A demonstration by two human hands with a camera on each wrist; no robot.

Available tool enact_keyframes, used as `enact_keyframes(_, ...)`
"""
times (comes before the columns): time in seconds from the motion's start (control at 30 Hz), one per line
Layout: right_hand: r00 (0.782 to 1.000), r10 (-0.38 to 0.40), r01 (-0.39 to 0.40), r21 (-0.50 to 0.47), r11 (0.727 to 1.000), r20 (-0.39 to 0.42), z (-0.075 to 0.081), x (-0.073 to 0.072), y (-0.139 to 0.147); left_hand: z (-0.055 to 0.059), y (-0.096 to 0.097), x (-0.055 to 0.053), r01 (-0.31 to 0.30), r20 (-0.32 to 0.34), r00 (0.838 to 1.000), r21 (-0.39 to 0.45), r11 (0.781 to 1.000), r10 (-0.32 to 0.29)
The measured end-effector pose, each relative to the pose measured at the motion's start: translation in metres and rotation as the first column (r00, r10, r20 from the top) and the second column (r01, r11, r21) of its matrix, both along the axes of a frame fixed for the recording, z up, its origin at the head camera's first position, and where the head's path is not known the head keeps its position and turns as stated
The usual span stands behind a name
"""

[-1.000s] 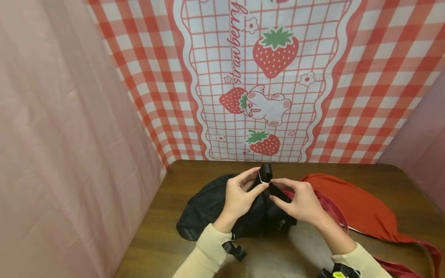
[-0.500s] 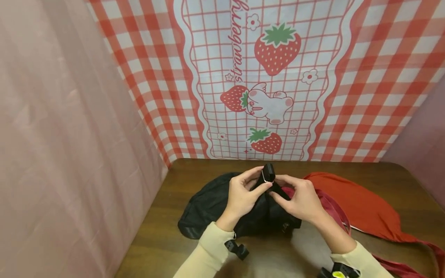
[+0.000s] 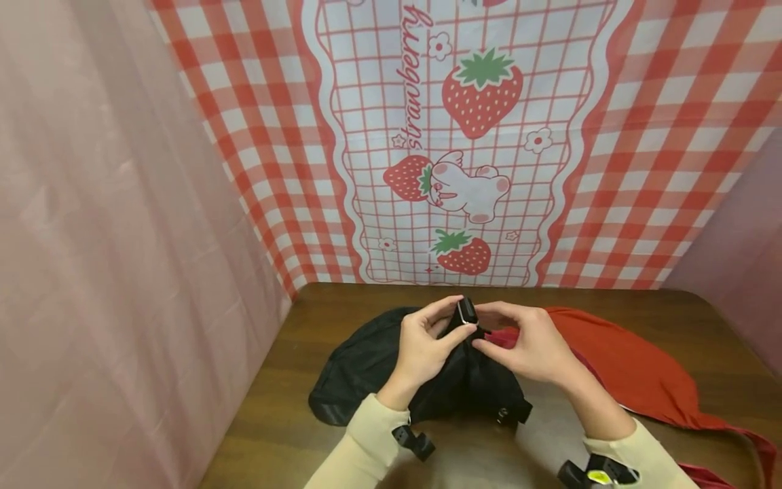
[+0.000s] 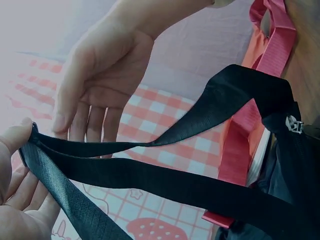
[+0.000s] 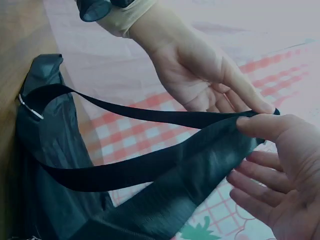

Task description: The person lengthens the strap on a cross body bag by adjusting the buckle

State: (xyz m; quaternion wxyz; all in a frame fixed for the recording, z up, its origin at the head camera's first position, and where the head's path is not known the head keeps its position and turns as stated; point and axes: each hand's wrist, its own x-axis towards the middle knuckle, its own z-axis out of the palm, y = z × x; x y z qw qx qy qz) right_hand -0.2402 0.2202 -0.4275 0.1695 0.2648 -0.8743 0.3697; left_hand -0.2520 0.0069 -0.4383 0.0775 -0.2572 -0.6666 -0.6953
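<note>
My left hand (image 3: 421,346) pinches a strap slider buckle (image 3: 461,314), with the black webbing strap (image 4: 135,173) running through it. Below both hands a black fabric bag (image 3: 360,367) lies on the table, and its strap rises from it in long loops in the wrist views. My right hand (image 3: 540,343) is just right of the buckle, thumb and fingers spread apart. In the right wrist view its thumb (image 5: 257,126) overlaps the strap near the buckle, while its other fingers (image 5: 265,182) extend loosely beneath.
An orange-red bag (image 3: 629,353) with a crimson strap (image 4: 235,155) lies on the wooden table (image 3: 269,380) at the right. Behind the table hangs a checked strawberry cloth (image 3: 482,163). A pink curtain (image 3: 122,238) hangs at the left.
The strap length that ran between my right thumb and fingers has dropped away, and those fingers have spread. My left hand stays on the buckle. The loop above the buckle looks slightly lower.
</note>
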Motion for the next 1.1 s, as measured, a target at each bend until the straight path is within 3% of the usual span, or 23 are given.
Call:
enact_keyframes(0.27, 1.0, 0.005, -0.006, 0.021, 1.0, 0.016, -0.003, 0.001, 0.004, -0.002, 0.0, 0.001, 0.008, 0.008, 1.0, 0.001, 1.0, -0.008)
enact_keyframes(0.47, 0.992, 0.121, -0.123, -0.106, 0.987, -0.017, 0.011, -0.006, 0.008, -0.002, -0.001, 0.002, 0.006, 0.014, 1.0, -0.027, 1.0, -0.005)
enact_keyframes(0.57, 0.983, 0.182, -0.18, -0.116, 0.977, 0.009, 0.019, -0.01, 0.01, -0.002, -0.002, 0.002, 0.017, 0.007, 1.0, -0.033, 0.999, -0.017)
enact_keyframes(0.83, 0.942, 0.305, -0.29, -0.119, 0.95, 0.139, 0.027, -0.019, 0.008, -0.005, -0.005, 0.003, 0.022, -0.04, 0.999, -0.038, 0.999, -0.024)
enact_keyframes(1.0, 0.899, 0.376, -0.343, -0.173, 0.924, 0.227, 0.023, -0.022, 0.008, -0.012, -0.002, 0.005, 0.018, -0.104, 0.994, -0.063, 0.998, -0.025)
enact_keyframes(1.1, 0.877, 0.412, -0.362, -0.223, 0.905, 0.248, 0.021, -0.022, 0.008, -0.015, 0.0, 0.005, 0.013, -0.085, 0.996, -0.063, 0.998, -0.018)
